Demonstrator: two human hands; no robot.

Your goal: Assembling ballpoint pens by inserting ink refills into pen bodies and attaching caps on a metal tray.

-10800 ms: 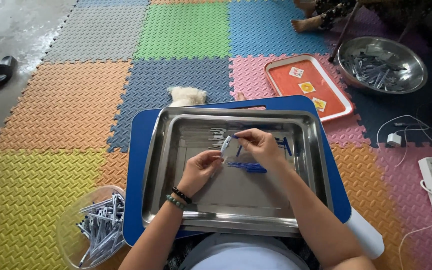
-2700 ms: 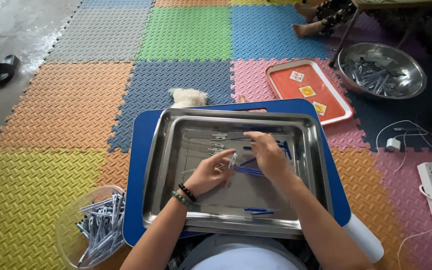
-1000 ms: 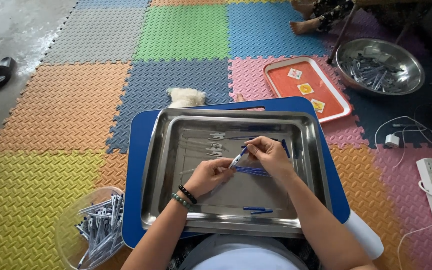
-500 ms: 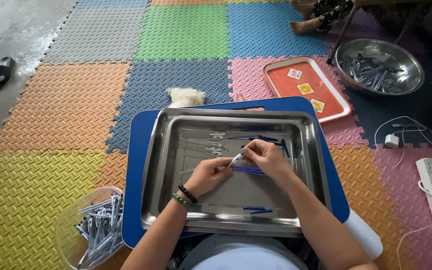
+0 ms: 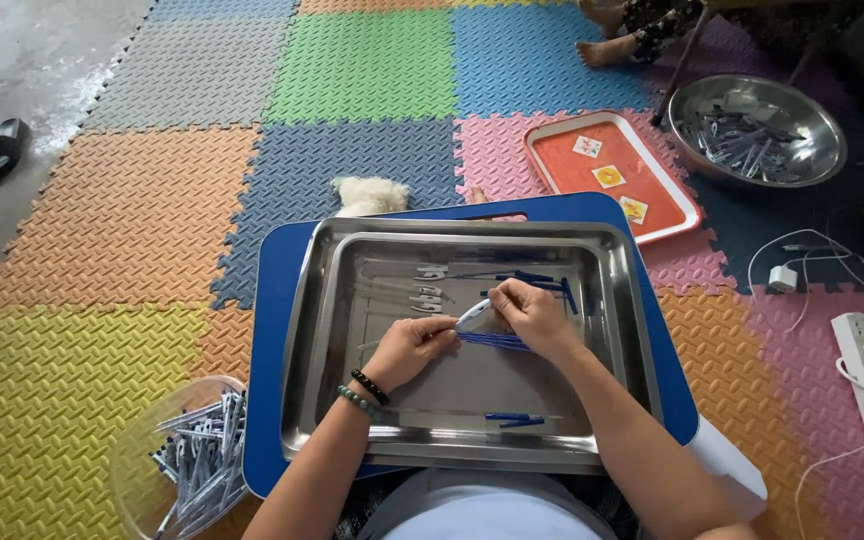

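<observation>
Seated on a floor of coloured foam mats [image 5: 132,210], a person works over a steel tray [image 5: 612,300] resting on a blue board [image 5: 270,330], both hands meeting at the tray's middle around a slim white pen barrel [image 5: 472,315]. The right hand [image 5: 530,318] pinches the barrel's upper end between fingertips; the left hand [image 5: 410,348] is curled at its lower end, seemingly gripping it — the pen looks to be mid-assembly, one part being fitted to another. The barrel's long axis runs on a slant, its upper end toward the right hand and the tray's far side, its lower end toward the left hand. A sheaf of blue refills [image 5: 492,342] lies just under the hands, lengthwise left to right. Judging by this, the next move calls for a straight push along the barrel's own line — any skew could jam it. A clear bowl of finished pens [image 5: 197,465] sits by the left elbow; a steel bowl [image 5: 757,125] and orange tray [image 5: 612,175] lie well apart.
</observation>
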